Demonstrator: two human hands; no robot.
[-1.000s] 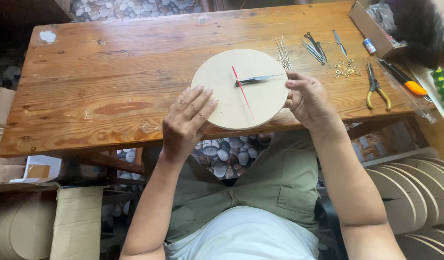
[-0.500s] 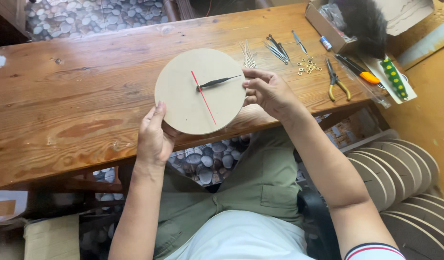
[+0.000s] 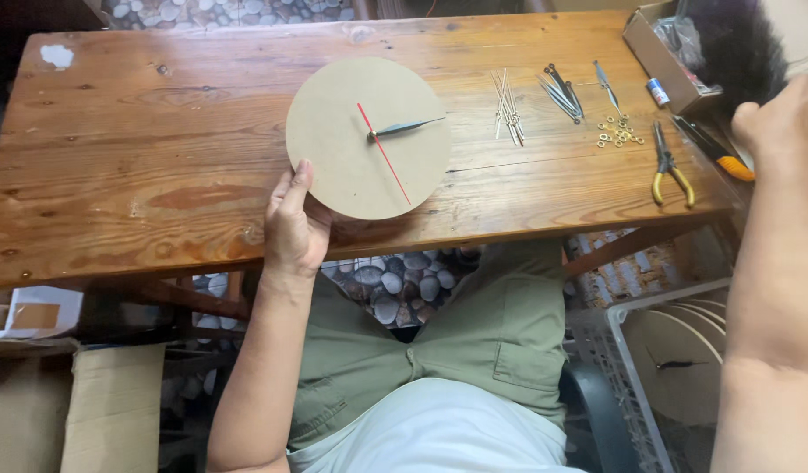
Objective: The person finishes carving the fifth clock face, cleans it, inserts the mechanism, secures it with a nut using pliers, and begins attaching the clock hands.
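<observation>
Lying flat on the wooden bench (image 3: 141,123) near its front edge, the round tan clock face (image 3: 342,131) w/ a red second hand (image 3: 384,154) and dark pointer (image 3: 408,128) is pinched at its lower-left rim by the left hand (image 3: 292,229), thumb on top. The right hand (image 3: 782,114) is up at the far right, well apart from the disc, fingers curled beside a dark furry thing (image 3: 738,48); can't tell if it holds anything. Between them on the bench: thin metal rods (image 3: 507,107), spare clock hands (image 3: 561,92), small washers (image 3: 619,135), yellow-handled pliers (image 3: 670,166) and a cardboard box (image 3: 659,54).
</observation>
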